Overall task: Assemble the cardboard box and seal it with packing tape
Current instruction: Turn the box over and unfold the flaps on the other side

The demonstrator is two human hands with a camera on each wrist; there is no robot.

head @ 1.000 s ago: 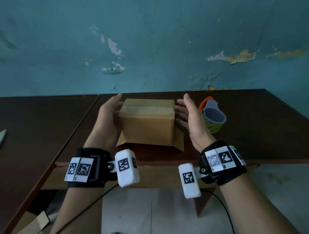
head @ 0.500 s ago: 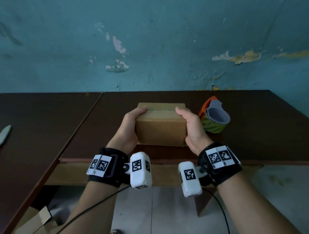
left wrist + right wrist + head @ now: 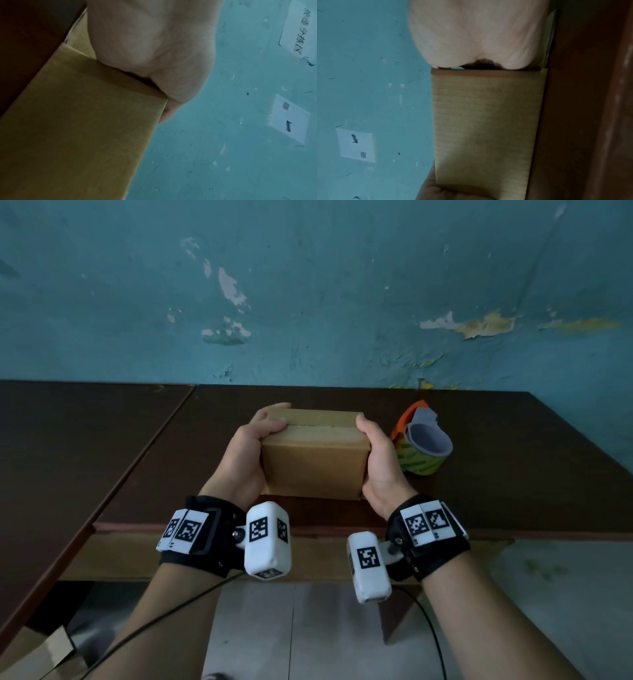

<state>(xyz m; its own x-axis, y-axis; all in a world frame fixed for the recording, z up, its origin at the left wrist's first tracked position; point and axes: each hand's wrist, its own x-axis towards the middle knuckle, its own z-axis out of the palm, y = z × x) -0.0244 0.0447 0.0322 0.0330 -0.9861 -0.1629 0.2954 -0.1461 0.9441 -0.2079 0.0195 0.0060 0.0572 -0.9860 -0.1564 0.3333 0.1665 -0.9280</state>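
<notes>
The left hand's fingers (image 3: 270, 419) curl over the top left corner of the cardboard box (image 3: 315, 463), thumb side against its near face; the left hand (image 3: 245, 460) clamps that end. The right hand (image 3: 376, 460) mirrors it on the opposite end, fingers wrapped over the top edge and pressing the flaps down — how the fingertips lie behind the box I cannot tell. The box stands on the dark table (image 3: 137, 474), close to its near edge, squeezed between both palms.

By my judgement the forming is done: the box is squared up and its top flaps are folded shut, meeting along a seam that runs lengthwise. No tape shows on that seam, so sealing is left. The tape dispenser (image 3: 423, 445) — orange handle, grey roll core, green-patterned tape — sits just right of the box, beside the right hand, untouched.

The box is plain brown, small, its near face smooth and uncreased, its corners crisp
</notes>
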